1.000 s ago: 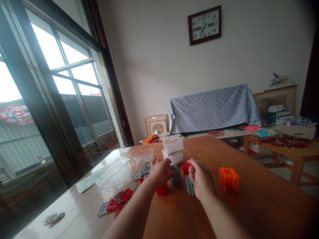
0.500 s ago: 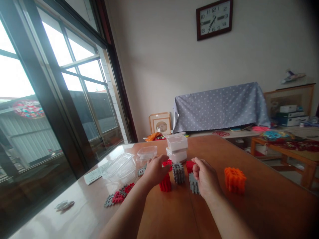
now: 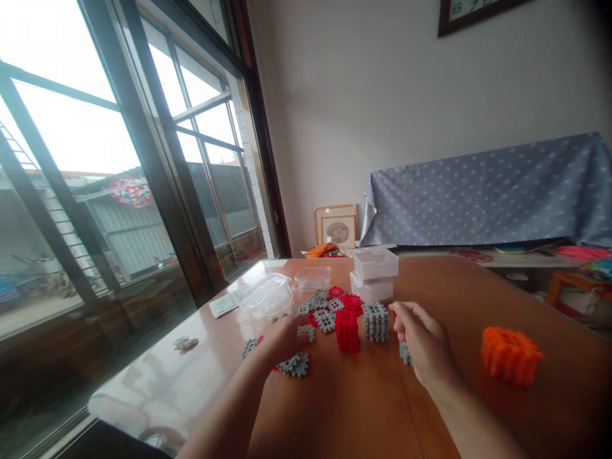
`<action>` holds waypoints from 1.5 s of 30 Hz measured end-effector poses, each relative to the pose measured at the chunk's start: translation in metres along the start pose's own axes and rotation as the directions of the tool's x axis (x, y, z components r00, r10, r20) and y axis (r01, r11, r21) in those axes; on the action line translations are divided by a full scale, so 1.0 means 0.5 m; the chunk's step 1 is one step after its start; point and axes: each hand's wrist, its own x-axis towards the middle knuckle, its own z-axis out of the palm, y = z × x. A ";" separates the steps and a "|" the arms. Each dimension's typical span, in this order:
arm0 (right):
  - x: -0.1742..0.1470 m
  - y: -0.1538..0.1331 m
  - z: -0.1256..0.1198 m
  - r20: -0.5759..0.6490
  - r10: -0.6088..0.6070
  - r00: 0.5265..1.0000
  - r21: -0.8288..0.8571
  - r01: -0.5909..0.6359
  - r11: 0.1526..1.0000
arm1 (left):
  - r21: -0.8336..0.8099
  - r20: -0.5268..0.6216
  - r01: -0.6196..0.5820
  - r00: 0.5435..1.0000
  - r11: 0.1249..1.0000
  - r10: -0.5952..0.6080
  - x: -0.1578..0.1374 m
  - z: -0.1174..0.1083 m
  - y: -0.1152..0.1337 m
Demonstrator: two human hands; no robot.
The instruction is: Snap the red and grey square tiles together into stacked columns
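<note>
In the head view, we see our left hand [image 3: 284, 336] among loose grey and red pieces [image 3: 327, 320], its fingertips beside a grey piece [image 3: 306, 333]; we cannot tell how far it is open or whether it grips anything; our right hand [image 3: 424, 339] is curled closed, pinching a mostly hidden red piece [image 3: 394, 314]; between the hands, a red stack [image 3: 347, 331] stands just beside a grey stack [image 3: 377, 322] on the table [image 3: 335, 414].

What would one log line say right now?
left hand: by gray piece, grip unclear | right hand: holding red piece | red stack: beside gray stack | orange stack: right of right hand
</note>
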 end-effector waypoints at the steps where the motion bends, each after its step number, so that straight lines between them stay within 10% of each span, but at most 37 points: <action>1: 0.001 0.003 0.000 0.004 0.000 1.000 -0.008 0.000 1.000 | 0.059 0.021 -0.002 1.000 0.998 0.000 -0.003 0.004 0.002; 14: 0.009 0.018 -0.006 0.016 0.014 1.000 -0.037 -0.013 0.999 | 0.161 -0.035 0.057 0.998 0.985 -0.052 0.013 0.025 0.007; 19: 0.009 0.020 -0.005 0.039 -0.017 0.999 -0.075 0.020 0.997 | -0.175 -0.200 0.011 0.979 0.984 -0.046 0.022 0.001 0.027; 24: -0.008 0.014 0.007 0.229 -0.012 0.973 -0.155 0.049 0.987 | -0.765 -0.084 -0.083 0.996 0.638 0.029 0.019 -0.026 0.082; 31: -0.038 -0.011 0.015 0.543 0.074 0.836 -0.196 0.040 0.980 | -0.905 0.035 -0.053 0.980 0.422 0.197 0.009 -0.035 0.167; 36: -0.035 -0.019 0.014 0.486 0.099 0.869 -0.139 -0.035 0.990 | -0.867 -0.057 -0.137 0.982 0.480 0.177 0.015 -0.016 0.196; 45: -0.025 -0.023 0.015 0.344 0.112 0.932 -0.006 -0.117 0.993 | -0.296 -0.253 -0.308 0.938 0.904 0.237 0.010 -0.016 0.233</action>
